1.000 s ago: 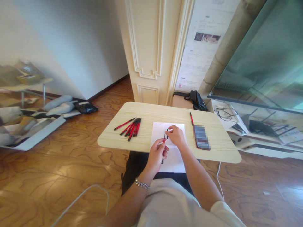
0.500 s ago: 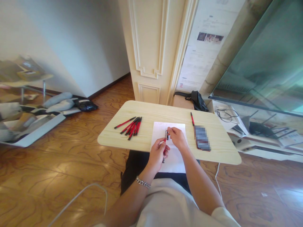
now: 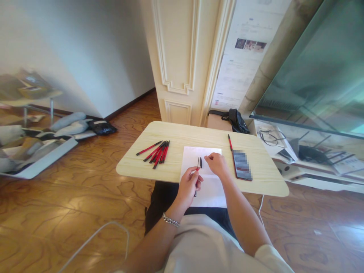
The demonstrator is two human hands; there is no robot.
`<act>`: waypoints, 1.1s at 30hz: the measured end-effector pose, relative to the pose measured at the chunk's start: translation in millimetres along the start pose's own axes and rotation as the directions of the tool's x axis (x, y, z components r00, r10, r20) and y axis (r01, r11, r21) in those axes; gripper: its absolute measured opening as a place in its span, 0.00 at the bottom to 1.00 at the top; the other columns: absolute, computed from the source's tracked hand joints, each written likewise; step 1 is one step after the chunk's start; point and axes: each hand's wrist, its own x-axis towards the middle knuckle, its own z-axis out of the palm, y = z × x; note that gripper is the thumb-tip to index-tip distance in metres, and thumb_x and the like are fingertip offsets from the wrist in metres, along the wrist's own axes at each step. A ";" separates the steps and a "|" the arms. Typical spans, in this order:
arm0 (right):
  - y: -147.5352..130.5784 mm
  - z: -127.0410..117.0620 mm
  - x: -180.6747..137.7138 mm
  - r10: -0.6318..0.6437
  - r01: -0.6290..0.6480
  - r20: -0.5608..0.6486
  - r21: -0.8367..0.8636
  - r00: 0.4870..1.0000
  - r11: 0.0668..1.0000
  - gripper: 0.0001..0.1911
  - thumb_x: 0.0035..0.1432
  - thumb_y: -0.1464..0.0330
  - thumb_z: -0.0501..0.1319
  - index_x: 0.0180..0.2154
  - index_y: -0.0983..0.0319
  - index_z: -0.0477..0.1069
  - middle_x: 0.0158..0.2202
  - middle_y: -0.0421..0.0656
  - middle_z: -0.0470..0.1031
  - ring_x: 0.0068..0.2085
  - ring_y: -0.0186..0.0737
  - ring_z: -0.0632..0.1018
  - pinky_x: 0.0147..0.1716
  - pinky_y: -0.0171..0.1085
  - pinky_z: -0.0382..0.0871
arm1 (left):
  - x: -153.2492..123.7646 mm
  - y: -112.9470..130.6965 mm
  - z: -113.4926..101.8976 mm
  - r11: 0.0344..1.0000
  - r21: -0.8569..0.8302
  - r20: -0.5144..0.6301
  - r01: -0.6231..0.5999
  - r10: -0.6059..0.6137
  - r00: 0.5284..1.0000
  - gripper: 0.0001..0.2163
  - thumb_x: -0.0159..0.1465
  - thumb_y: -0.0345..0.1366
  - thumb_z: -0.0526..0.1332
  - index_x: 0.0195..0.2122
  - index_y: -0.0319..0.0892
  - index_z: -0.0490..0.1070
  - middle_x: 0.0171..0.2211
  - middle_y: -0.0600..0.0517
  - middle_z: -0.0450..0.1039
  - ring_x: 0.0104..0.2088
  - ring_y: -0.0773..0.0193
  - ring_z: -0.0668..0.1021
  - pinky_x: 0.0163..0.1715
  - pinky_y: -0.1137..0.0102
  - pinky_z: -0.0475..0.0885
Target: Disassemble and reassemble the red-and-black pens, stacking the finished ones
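My left hand (image 3: 190,182) is closed around a red and black pen (image 3: 197,169), held upright-slanted over a white sheet of paper (image 3: 210,191). A thin refill stands out of the pen's upper end. Just right of the refill is a small black pen part (image 3: 201,162); whether it rests on the paper or touches the pen I cannot tell. My right hand (image 3: 216,163) hovers over the paper's right side, thumb and forefinger pinched together. Anything between those fingertips is too small to make out. Several red and black pens (image 3: 159,152) lie in a pile at the left.
The sheet lies on a small pale wooden table (image 3: 133,167). At its right are a phone (image 3: 241,165) and another red pen (image 3: 230,141). Behind the table sits a black bag (image 3: 237,120). Packages in a white box (image 3: 42,159) stand on the floor at left.
My right hand has drawn back to the right, away from the pen's tip and the black part. My left hand still holds the pen in about the same place.
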 end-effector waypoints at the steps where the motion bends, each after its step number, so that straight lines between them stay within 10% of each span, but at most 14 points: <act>1: 0.2 2.6 -1.9 0.012 -0.011 0.013 -0.083 1.000 0.996 0.17 0.56 0.56 0.57 0.27 0.61 0.75 0.29 0.46 0.77 0.33 0.41 0.75 0.32 0.36 0.60 | 0.3 0.3 0.1 1.000 -0.001 0.000 0.000 0.001 1.000 0.17 0.57 0.46 0.62 0.44 0.43 0.66 0.23 0.56 0.67 0.16 0.74 0.64 0.14 0.78 0.52; 9: -0.5 13.7 -7.7 0.031 -0.025 0.019 -0.234 0.999 0.972 0.17 0.57 0.57 0.56 0.30 0.63 0.75 0.31 0.50 0.77 0.35 0.44 0.75 0.33 0.37 0.60 | -0.8 -0.9 2.0 1.000 -0.005 0.020 -0.012 0.012 1.000 0.17 0.59 0.46 0.61 0.44 0.42 0.66 0.23 0.56 0.67 0.16 0.75 0.64 0.15 0.78 0.53; 18: -4.2 -4.4 -30.4 -0.212 0.096 0.166 0.523 0.963 0.847 0.16 0.55 0.56 0.57 0.30 0.62 0.74 0.26 0.41 0.75 0.29 0.35 0.72 0.28 0.32 0.62 | -1.1 -6.1 9.8 1.000 0.002 0.044 -0.001 0.001 0.999 0.16 0.60 0.46 0.60 0.44 0.43 0.67 0.24 0.55 0.68 0.17 0.75 0.65 0.15 0.78 0.52; 22: 5.0 -8.1 -13.5 -0.069 0.005 0.073 0.653 0.995 0.758 0.16 0.53 0.56 0.58 0.31 0.63 0.73 0.28 0.43 0.76 0.26 0.33 0.71 0.23 0.32 0.60 | -2.9 -10.2 7.8 0.999 0.036 0.061 0.018 -0.020 0.998 0.17 0.59 0.46 0.60 0.46 0.42 0.68 0.24 0.54 0.68 0.16 0.75 0.65 0.15 0.77 0.53; 28: 17.6 -10.8 5.6 0.018 -0.025 0.058 0.125 0.998 0.992 0.15 0.52 0.59 0.59 0.26 0.63 0.77 0.23 0.44 0.76 0.27 0.38 0.74 0.27 0.34 0.60 | -1.0 -10.3 1.4 1.000 -0.013 0.037 0.021 -0.020 0.999 0.17 0.59 0.44 0.60 0.46 0.40 0.68 0.24 0.52 0.69 0.18 0.73 0.68 0.16 0.76 0.56; 33: 13.5 2.0 -2.0 0.061 -0.062 -0.012 -0.144 0.998 0.988 0.12 0.53 0.60 0.60 0.32 0.60 0.78 0.31 0.47 0.79 0.35 0.42 0.76 0.32 0.35 0.61 | -0.1 -6.9 4.0 0.998 -0.044 0.049 0.035 -0.033 0.998 0.19 0.57 0.43 0.62 0.47 0.39 0.68 0.25 0.51 0.71 0.19 0.71 0.69 0.17 0.75 0.59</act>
